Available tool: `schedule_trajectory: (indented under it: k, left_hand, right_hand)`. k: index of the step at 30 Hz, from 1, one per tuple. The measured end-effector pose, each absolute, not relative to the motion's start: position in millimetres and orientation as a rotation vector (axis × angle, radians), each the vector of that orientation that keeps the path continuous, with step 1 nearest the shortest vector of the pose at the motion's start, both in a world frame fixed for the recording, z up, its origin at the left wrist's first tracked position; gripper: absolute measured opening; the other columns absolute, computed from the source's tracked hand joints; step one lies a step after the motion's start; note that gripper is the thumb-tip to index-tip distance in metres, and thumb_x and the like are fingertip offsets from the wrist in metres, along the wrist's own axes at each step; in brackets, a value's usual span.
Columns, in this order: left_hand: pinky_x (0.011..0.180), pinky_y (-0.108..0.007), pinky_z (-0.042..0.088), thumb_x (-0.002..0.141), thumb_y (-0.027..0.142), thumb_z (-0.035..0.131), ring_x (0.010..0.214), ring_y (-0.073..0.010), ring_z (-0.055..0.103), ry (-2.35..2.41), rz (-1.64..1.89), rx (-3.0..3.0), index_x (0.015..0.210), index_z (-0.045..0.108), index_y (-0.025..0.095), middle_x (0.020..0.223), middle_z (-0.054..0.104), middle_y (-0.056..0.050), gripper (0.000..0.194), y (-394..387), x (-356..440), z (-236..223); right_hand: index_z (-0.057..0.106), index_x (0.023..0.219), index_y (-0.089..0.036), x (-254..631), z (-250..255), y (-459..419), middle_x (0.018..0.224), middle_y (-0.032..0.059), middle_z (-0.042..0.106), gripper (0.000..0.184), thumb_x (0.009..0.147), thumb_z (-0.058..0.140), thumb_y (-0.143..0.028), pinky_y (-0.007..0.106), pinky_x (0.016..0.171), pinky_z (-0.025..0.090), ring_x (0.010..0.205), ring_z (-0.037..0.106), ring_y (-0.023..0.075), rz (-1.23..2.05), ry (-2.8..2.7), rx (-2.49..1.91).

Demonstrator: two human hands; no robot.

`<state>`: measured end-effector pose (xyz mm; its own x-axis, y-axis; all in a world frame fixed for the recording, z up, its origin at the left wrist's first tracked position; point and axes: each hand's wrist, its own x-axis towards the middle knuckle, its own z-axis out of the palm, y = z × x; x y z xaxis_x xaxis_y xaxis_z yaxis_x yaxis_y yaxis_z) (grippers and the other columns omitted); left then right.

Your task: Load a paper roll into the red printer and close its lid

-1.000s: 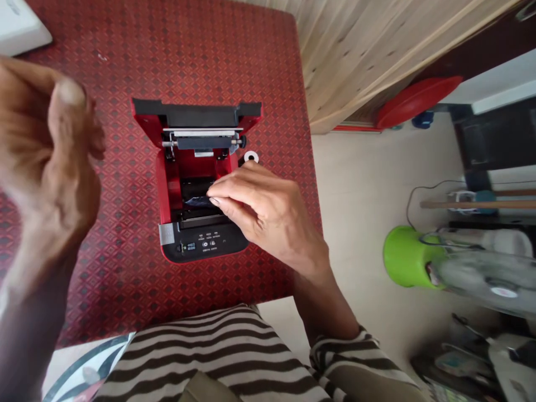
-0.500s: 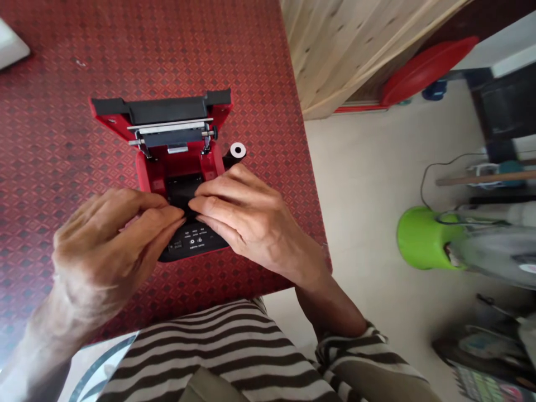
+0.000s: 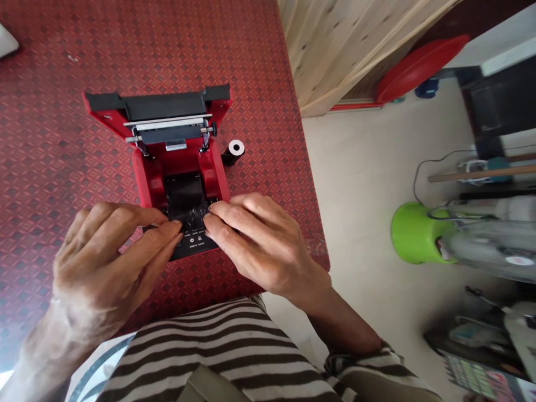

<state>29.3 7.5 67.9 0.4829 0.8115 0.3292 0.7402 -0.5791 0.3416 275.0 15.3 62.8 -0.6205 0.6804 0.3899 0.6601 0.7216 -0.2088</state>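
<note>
A red and black label printer [image 3: 156, 173] stands on the table, its lid [image 3: 167, 105] raised. Glossy black ribbon film [image 3: 185, 190] runs from inside it toward the front panel, wrinkled near the printed symbols. My left hand [image 3: 113, 245] pinches around the film's left edge, over the panel's left side. At the opposite edge, my right hand [image 3: 255, 234] has its thumb and fingers closed on the film. The fingertips partly hide where each grips. Just right of the printer stands a small black roll [image 3: 235, 152] with a white core.
The table [image 3: 259, 72] has a red patterned cover, and its right edge drops to a pale floor [image 3: 352, 184]. A white object [image 3: 6, 42] sits at the far left corner. On the floor are a green bucket [image 3: 410, 234] and a wooden stick [image 3: 469, 172].
My right hand has moved right and slightly toward me, away from the left hand. More of the black film now shows between them. The left hand has shifted slightly toward me.
</note>
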Motion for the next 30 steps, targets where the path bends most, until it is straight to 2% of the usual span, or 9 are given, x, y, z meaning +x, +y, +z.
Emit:
schedule_trajectory:
  k: [5, 9, 15, 22, 30]
  left_hand:
    - [0.073, -0.048, 0.051, 0.087, 0.018, 0.068, 0.087, -0.0265, 0.069, 1.331, 0.739, 2.561, 0.114, 0.071, 0.038, 0.105, 0.076, -0.002, 0.034, 3, 31, 72]
    - [0.072, -0.045, 0.050, 0.089, 0.019, 0.068, 0.088, -0.0241, 0.069, 1.327, 0.776, 2.564, 0.103, 0.072, 0.032, 0.102, 0.076, -0.001, 0.019, 2, 34, 74]
    - [0.075, -0.044, 0.052, 0.089, 0.022, 0.070, 0.089, -0.0236, 0.070, 1.312, 0.766, 2.569, 0.108, 0.073, 0.033, 0.104, 0.077, 0.000, 0.022, 2, 32, 71]
    - [0.074, -0.044, 0.051, 0.088, 0.020, 0.074, 0.087, -0.0242, 0.068, 1.240, 0.772, 2.623, 0.111, 0.072, 0.029, 0.103, 0.076, -0.004, 0.025, 4, 35, 70]
    - [0.074, -0.045, 0.050, 0.088, 0.018, 0.073, 0.087, -0.0250, 0.068, 1.260, 0.760, 2.614, 0.110, 0.070, 0.031, 0.102, 0.075, -0.002, 0.026, 5, 40, 71]
  right_hand:
    - [0.074, 0.112, -0.012, 275, 55, 4, 0.117, 0.0083, 0.079, 0.018, 0.095, 0.068, -0.016, 0.037, 0.079, 0.054, 0.104, 0.065, 0.0216, -0.112, -2.405, -1.010]
    - [0.076, 0.114, -0.015, 273, 55, -1, 0.119, 0.0047, 0.079, 0.021, 0.096, 0.071, -0.025, 0.036, 0.084, 0.053, 0.109, 0.065, 0.0199, -0.154, -2.374, -1.003]
    - [0.077, 0.110, -0.017, 274, 52, -5, 0.114, 0.0000, 0.081, 0.021, 0.096, 0.072, -0.032, 0.038, 0.086, 0.050, 0.108, 0.065, 0.0193, -0.215, -2.341, -1.041]
    - [0.077, 0.112, -0.014, 276, 49, -12, 0.124, 0.0029, 0.078, 0.026, 0.094, 0.073, -0.033, 0.037, 0.090, 0.052, 0.114, 0.064, 0.0196, -0.257, -2.337, -1.041]
    - [0.075, 0.118, -0.018, 269, 50, -19, 0.118, 0.0009, 0.080, 0.029, 0.095, 0.072, -0.035, 0.040, 0.088, 0.048, 0.112, 0.064, 0.0186, -0.178, -2.326, -1.101]
